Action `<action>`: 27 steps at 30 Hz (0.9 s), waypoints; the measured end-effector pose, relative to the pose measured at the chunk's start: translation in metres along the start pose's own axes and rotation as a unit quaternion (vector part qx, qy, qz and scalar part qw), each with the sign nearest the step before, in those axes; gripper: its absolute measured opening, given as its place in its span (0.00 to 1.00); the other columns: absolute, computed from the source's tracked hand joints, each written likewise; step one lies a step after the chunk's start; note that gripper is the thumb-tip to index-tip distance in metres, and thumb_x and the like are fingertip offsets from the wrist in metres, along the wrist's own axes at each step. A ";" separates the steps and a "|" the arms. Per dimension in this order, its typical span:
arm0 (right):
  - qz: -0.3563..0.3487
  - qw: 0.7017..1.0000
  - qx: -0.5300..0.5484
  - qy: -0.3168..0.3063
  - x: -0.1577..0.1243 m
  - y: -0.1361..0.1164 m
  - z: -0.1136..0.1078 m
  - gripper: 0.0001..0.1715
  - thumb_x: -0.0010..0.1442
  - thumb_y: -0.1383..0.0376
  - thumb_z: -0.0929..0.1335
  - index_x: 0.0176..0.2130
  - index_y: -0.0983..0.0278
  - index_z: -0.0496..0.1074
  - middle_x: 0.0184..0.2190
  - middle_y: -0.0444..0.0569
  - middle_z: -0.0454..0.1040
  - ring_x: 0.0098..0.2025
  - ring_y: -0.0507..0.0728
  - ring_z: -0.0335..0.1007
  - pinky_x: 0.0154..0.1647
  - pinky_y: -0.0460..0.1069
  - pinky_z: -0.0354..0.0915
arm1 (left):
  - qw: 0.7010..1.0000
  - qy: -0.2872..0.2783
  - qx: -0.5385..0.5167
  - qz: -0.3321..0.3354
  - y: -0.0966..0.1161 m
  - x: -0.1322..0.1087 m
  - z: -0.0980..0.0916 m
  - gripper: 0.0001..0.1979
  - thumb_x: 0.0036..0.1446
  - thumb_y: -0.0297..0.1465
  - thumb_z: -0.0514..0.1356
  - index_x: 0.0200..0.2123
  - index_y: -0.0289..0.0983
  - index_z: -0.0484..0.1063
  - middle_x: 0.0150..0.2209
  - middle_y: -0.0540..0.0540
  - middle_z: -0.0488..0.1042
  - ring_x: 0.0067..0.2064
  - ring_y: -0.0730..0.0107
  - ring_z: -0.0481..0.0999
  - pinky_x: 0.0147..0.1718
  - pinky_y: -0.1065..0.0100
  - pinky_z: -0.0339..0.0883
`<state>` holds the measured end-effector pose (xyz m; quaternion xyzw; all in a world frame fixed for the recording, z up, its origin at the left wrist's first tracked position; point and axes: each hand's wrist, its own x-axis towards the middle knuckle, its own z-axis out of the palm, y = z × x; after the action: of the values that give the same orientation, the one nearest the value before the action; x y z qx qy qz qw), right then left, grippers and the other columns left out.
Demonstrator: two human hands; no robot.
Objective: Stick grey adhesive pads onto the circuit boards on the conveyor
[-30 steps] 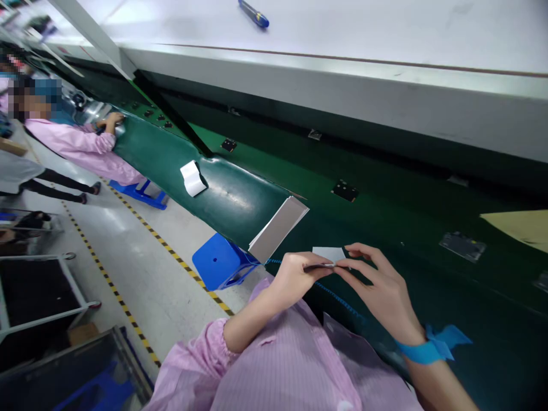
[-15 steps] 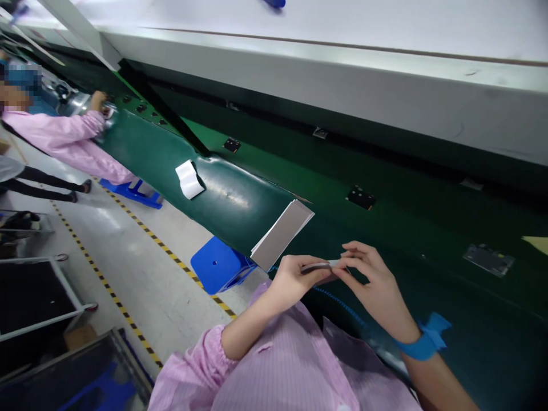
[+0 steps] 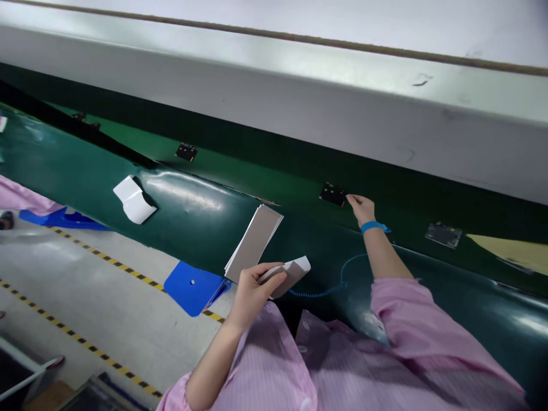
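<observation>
My left hand (image 3: pixel 257 290) grips a bent strip of grey and white sheets (image 3: pixel 293 273) between thumb and fingers, its free end curling up to the right. Reaching forward over the green belt, my right hand (image 3: pixel 363 210) pinches the right edge of a small black circuit board (image 3: pixel 333 194). A blue wrist strap (image 3: pixel 374 226) is on that wrist, with a coiled blue cord (image 3: pixel 314 294) in front of my body. Beside my left hand, a stack of grey-faced, white-edged strips (image 3: pixel 254 240) lies on the green ledge.
A curled white paper (image 3: pixel 134 200) lies farther left on the ledge. More boards, one at the left (image 3: pixel 186 152) and one at the right (image 3: pixel 444 234), rest on the belt. A yellow sheet (image 3: pixel 509 251) is at far right; a blue stool (image 3: pixel 192 288) stands below.
My right hand has left the strip near my left hand and reached forward to the board's edge. The left hand still holds the strip. The view has turned rightward.
</observation>
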<state>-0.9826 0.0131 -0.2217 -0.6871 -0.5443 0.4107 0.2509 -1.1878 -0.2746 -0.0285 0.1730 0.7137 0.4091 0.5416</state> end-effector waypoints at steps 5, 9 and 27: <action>-0.012 0.999 -0.052 0.008 0.025 0.019 0.006 0.15 0.49 0.55 0.70 0.27 0.66 0.75 0.33 0.55 0.76 0.44 0.65 0.70 0.50 0.59 0.64 | 0.999 -0.006 0.021 -0.023 0.001 0.009 0.004 0.13 0.47 0.37 0.66 0.35 0.36 0.82 0.33 0.43 0.82 0.35 0.61 0.79 0.33 0.69 0.69; -0.022 0.995 -0.095 0.020 0.033 0.030 0.004 0.14 0.50 0.57 0.69 0.29 0.66 0.76 0.37 0.56 0.75 0.51 0.67 0.66 0.55 0.60 0.59 | 0.999 -0.011 0.028 -0.029 0.002 0.014 0.005 0.14 0.47 0.37 0.66 0.35 0.35 0.82 0.33 0.43 0.82 0.35 0.61 0.79 0.32 0.69 0.69; 0.035 0.985 -0.132 0.102 0.023 0.024 -0.017 0.14 0.56 0.64 0.62 0.44 0.66 0.63 0.39 0.54 0.67 0.43 0.60 0.66 0.51 0.59 0.62 | 0.999 0.012 0.019 -0.030 -0.005 0.001 0.002 0.12 0.49 0.37 0.66 0.35 0.36 0.81 0.35 0.43 0.82 0.38 0.61 0.80 0.35 0.70 0.70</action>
<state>-0.9538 0.0297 -0.2388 -0.7711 -0.5410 0.2717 0.1972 -1.1857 -0.2761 -0.0330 0.1573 0.7329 0.3810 0.5413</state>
